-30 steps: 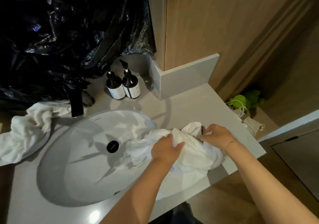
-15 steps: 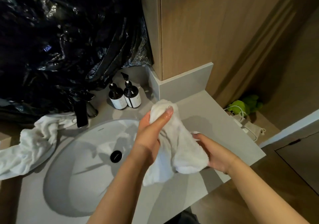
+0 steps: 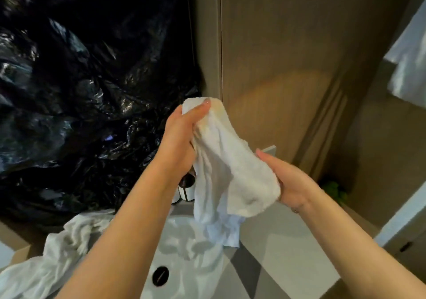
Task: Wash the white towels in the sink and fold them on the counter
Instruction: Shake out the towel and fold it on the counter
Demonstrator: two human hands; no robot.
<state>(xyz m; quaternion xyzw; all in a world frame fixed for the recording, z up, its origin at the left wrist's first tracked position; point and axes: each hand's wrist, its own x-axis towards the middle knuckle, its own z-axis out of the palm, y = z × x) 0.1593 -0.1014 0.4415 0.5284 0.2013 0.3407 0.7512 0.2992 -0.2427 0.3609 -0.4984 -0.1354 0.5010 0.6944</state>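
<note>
- White terry cloth hangs between both hands above the sink (image 3: 184,241): the held towel (image 3: 228,174) is raised clear of the basin, probably so it can be shaken out or any drips fall into the bowl, not onto the counter (image 3: 288,252).
- The left hand (image 3: 182,139) is closed on the towel's top corner, thumb pressed over the cloth, and carries most of the weight.
- The right hand (image 3: 288,183) grips a lower bunch of the fabric from the side, fingers wrapped behind it; this lower hold looks meant to find an edge and spread the cloth before folding.
- The towel's loose tail dangles just over the basin's right rim, not lying on the counter yet.
- A second towel (image 3: 57,257) lies crumpled on the left side of the sink, draped over its rim, seemingly waiting its turn.
- The drain (image 3: 160,276) is open and dark; whether water stands in the bowl cannot be told.
- A dark pump bottle (image 3: 187,187) with a pale label stands behind the towel, mostly hidden; its label is too small and blurred to read.
- Black plastic sheeting (image 3: 92,91) covers the wall behind; no writing shows anywhere.
</note>
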